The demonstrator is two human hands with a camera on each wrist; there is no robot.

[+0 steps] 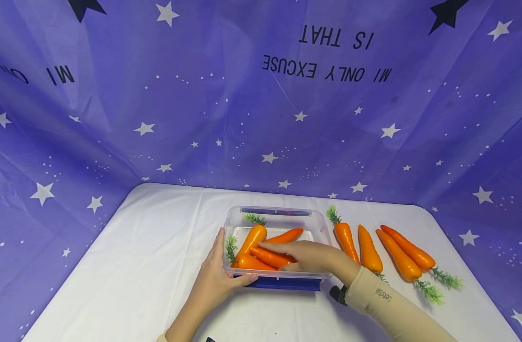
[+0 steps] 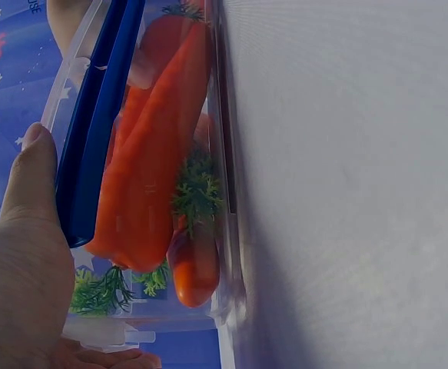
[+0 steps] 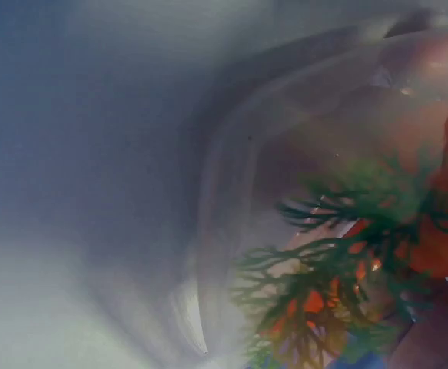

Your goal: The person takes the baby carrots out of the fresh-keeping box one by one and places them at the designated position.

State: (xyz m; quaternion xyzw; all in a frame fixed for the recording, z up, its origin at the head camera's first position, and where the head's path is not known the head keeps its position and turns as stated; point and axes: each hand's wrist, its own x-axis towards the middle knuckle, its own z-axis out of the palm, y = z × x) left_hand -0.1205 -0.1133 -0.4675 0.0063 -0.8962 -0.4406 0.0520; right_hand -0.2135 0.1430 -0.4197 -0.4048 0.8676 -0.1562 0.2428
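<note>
A clear plastic box (image 1: 321,228) with blue side latches (image 1: 282,283) stands on the table, several toy carrots with green tops inside it. My left hand (image 1: 216,275) grips its near left corner, thumb over the front rim and fingers along the left wall. Reaching into the box, my right hand (image 1: 310,256) holds an orange carrot (image 1: 269,257) between thumb and fingers, above other carrots. Through the front wall the left wrist view shows carrots (image 2: 150,169) lying together. Green leaves (image 3: 346,231) fill part of the blurred right wrist view, near the box wall.
Right of the box, several more carrots lie on the white tablecloth (image 1: 128,266), among them one with its leaves pointing away (image 1: 346,242) and one at the far right (image 1: 408,247). A purple star-patterned curtain (image 1: 227,142) rises behind the table.
</note>
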